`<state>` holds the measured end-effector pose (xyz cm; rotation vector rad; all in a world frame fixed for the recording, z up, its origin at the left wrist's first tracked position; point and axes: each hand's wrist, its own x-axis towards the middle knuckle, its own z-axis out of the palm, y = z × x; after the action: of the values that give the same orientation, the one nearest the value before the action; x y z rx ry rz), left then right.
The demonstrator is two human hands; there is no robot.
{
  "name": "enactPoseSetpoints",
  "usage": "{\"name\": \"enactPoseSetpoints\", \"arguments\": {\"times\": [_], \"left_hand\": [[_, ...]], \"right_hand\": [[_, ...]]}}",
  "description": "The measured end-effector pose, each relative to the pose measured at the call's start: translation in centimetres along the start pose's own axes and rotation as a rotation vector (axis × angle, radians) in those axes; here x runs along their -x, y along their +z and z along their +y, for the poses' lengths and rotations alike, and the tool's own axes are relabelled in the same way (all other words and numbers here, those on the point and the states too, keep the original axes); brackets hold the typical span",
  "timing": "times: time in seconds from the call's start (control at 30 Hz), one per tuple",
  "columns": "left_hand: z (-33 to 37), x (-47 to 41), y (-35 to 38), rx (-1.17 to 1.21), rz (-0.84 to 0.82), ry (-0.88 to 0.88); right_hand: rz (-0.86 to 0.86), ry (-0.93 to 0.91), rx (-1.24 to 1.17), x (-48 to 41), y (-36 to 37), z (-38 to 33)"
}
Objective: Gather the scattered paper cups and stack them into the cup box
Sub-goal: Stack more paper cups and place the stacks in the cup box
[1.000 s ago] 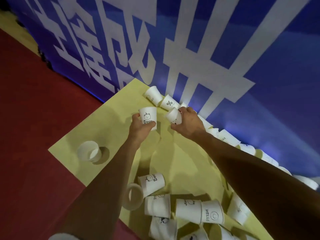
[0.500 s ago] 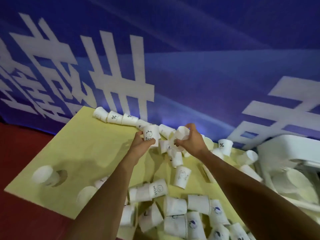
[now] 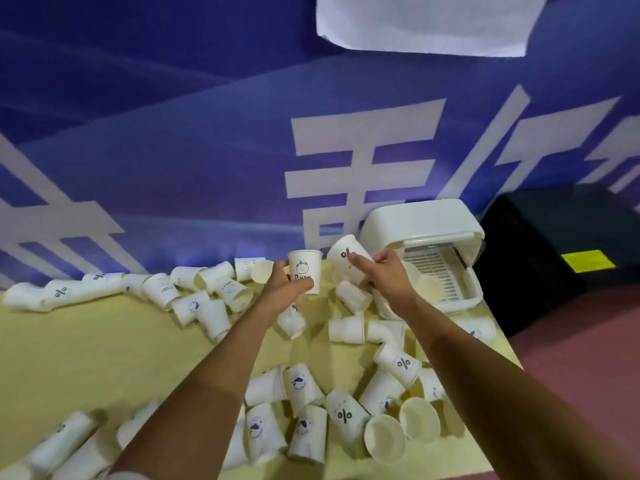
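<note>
head view, table [image 3: 86, 348]: loose cups [image 3: 301, 386] strewn below and left of both grips.
cup box [image 3: 420, 223]: lid up, mouth just right of the right grip; judged best to nest the held cups rim-true, squeezing lightly, before seating.
right hand [image 3: 384, 277]: wrapped round tilted % cup [image 3: 341, 247], arm outstretched.
left hand [image 3: 280, 289]: clamped on upright bear cup [image 3: 304, 268], arm outstretched too.
</note>
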<state>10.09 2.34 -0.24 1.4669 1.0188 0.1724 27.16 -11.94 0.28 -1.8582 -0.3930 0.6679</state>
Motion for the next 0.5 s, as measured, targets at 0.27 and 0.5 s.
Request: {"name": "enactPoseSetpoints", "arguments": {"times": [0.27, 0.5], "left_hand": [[1.3, -0.5, 9.8, -0.133, -0.097, 0.024], [1.2, -0.8, 13.0, -0.192, -0.108, 0.0]], "right_hand": [[0.139, 0.017, -0.087, -0.3, -11.1, 4.4], [0.231, 0.017, -0.034, -0.5, -14.4, 7.2]]}}
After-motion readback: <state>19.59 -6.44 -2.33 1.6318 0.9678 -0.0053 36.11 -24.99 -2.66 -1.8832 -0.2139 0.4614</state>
